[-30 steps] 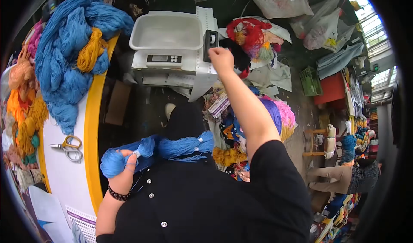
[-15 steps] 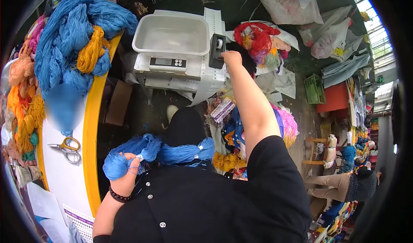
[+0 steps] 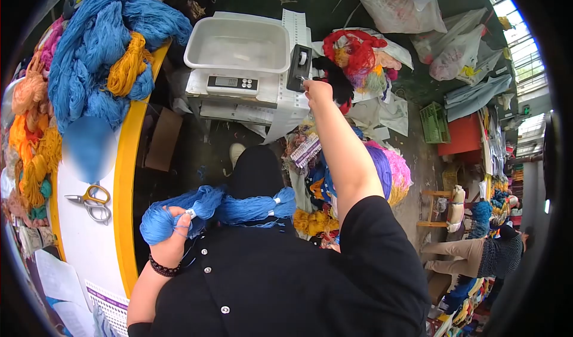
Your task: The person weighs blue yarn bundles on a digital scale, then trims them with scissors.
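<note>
Near my lap, my left hand (image 3: 171, 237) is closed around one end of a blue yarn bundle (image 3: 206, 202), which has small white bands and lies across my thighs. My right hand (image 3: 317, 92) reaches forward to the black tape dispenser (image 3: 299, 68). Its fingers are pinched at the dispenser's near end; whatever they hold is too small to make out. Left of the dispenser stands a digital scale (image 3: 233, 84) with a white plastic tray (image 3: 237, 45) on top.
Scissors (image 3: 89, 202) lie on the white, yellow-edged table (image 3: 126, 217) at the left, below heaped blue yarn (image 3: 95, 50). Coloured yarn (image 3: 357, 53) and plastic bags (image 3: 400, 8) lie beyond my right arm. Another person (image 3: 477, 256) bends at the far right.
My right hand has shifted slightly back and down along the dispenser's near end. My left hand keeps hold of the blue bundle, tilted a little differently.
</note>
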`<action>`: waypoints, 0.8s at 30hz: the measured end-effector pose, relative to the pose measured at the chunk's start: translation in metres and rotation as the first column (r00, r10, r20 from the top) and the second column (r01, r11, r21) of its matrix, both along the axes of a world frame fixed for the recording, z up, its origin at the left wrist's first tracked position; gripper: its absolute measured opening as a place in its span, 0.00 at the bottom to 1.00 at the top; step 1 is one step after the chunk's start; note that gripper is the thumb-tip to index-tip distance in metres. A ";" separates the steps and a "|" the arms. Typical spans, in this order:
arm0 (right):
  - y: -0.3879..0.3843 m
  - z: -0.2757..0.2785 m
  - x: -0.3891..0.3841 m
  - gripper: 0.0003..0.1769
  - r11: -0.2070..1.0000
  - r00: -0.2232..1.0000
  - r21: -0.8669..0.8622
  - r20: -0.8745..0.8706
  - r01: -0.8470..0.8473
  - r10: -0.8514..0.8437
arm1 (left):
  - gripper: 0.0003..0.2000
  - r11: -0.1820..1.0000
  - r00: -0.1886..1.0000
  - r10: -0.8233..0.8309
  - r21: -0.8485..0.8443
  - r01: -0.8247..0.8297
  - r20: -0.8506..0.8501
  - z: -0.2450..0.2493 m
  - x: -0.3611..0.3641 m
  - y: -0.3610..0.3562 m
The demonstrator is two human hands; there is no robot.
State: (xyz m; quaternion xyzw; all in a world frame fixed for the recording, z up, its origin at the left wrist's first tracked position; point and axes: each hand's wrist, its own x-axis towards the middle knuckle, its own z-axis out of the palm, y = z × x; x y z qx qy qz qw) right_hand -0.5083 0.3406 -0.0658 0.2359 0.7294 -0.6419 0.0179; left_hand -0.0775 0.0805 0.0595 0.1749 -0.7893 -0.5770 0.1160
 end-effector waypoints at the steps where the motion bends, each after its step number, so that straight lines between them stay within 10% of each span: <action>1: 0.000 0.002 0.004 0.06 1.000 1.000 0.001 0.000 -0.002 0.002 | 0.02 1.000 1.000 0.011 0.015 -0.011 -0.001 0.000 0.001 0.000; 12: -0.044 0.013 0.060 0.08 0.976 0.979 -0.173 0.133 -0.132 0.156 | 0.02 0.975 0.995 0.046 -0.215 -0.063 -0.083 0.007 0.001 -0.014; 15: -0.098 0.077 0.166 0.08 0.717 0.785 -0.370 -0.060 -0.591 0.616 | 0.03 0.983 0.984 0.149 -0.092 -0.158 -0.098 0.009 -0.001 -0.015; 19: -0.133 0.150 0.279 0.08 0.252 0.473 -0.539 -0.320 -0.803 0.821 | 0.03 0.984 0.978 0.146 -0.084 -0.160 -0.148 0.020 -0.003 -0.015; 24: -0.149 0.147 0.317 0.08 0.198 0.387 -0.441 -0.394 -0.875 0.834 | 0.04 0.989 0.977 0.150 0.020 -0.149 -0.152 0.024 0.009 -0.013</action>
